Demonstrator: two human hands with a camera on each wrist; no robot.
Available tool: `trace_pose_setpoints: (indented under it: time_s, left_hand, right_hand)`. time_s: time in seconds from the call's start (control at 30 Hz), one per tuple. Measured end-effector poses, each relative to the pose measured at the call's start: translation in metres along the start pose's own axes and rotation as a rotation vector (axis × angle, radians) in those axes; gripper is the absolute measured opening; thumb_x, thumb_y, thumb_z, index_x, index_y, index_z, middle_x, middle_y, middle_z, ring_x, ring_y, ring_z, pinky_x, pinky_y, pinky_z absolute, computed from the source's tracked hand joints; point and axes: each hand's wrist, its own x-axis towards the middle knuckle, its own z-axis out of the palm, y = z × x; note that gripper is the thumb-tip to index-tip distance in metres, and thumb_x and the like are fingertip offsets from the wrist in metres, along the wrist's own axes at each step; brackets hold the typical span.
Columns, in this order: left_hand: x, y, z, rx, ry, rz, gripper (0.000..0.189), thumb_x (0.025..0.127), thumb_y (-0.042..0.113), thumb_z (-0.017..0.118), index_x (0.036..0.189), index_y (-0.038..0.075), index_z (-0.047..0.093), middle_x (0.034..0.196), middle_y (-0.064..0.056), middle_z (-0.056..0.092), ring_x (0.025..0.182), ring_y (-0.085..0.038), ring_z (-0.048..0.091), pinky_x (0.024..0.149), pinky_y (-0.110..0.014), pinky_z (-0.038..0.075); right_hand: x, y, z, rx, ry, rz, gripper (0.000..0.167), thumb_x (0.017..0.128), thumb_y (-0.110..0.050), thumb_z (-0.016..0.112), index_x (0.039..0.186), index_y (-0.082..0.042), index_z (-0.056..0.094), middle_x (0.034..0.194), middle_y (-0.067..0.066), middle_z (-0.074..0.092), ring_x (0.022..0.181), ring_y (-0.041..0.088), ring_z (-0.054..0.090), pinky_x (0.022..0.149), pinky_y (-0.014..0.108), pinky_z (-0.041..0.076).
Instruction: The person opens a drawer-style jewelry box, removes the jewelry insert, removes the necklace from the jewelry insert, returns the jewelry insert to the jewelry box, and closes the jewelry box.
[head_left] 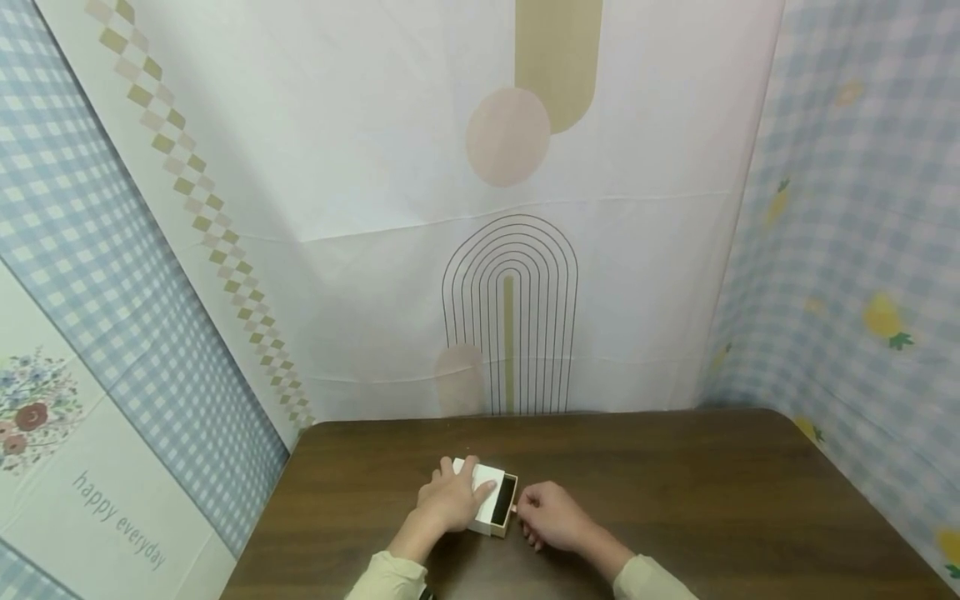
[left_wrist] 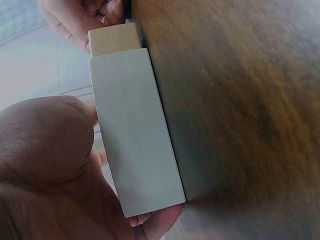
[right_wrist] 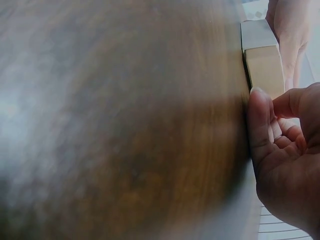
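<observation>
On the table lies a small white box sleeve [head_left: 489, 476], with a tan drawer [left_wrist: 115, 40] partly out of its right end. The drawer's inside looks black in the head view. My left hand [head_left: 452, 500] holds the sleeve from above, thumb across its top and fingers around the far left end. To the right of the drawer, my right hand [head_left: 558, 517] has its fingers curled in and pinches a small pinkish pull tab [head_left: 514, 507] at the drawer's front. In the right wrist view, the thumb and fingers hide most of that tab.
The dark brown wooden table [head_left: 675, 475] extends around both hands. A white patterned cloth [head_left: 375, 317] hangs behind its far edge, and checked blue cloths [head_left: 847, 250] hang at the sides.
</observation>
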Motion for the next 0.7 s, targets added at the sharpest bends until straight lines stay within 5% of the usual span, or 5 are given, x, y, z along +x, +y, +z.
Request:
trace_pose_setpoints:
  time_s: [0.7]
  left_hand:
    - [0.0,0.0,-0.003,-0.019,-0.019,-0.006,0.063,0.104,0.058,0.059,0.15,0.017,0.052,0.134,-0.027,0.051,0.113,-0.041,0.06,0.078,-0.058,0.052]
  right_hand:
    - [-0.01,0.007,-0.014,0.012,-0.018,-0.012,0.023,0.101,-0.008,0.058,0.083,0.001,0.067,0.067,0.001,0.064,0.054,0.012,0.059,0.049,0.027,0.057]
